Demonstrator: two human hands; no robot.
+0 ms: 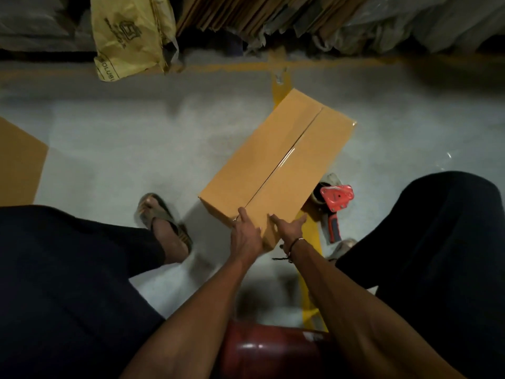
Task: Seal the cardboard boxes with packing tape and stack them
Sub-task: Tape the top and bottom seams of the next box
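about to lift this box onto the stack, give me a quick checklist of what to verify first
1. Top seam taped: ok, glossy tape runs along the seam of the box.
2. Tape pressed down over the near end: cannot tell, the hands cover it.
3. Both hands on the box: ok, left hand and right hand lie on its near end.
4. Dispenser out of hand: ok, on the floor right of the box.
5. Stack spot: cannot tell, not in view.
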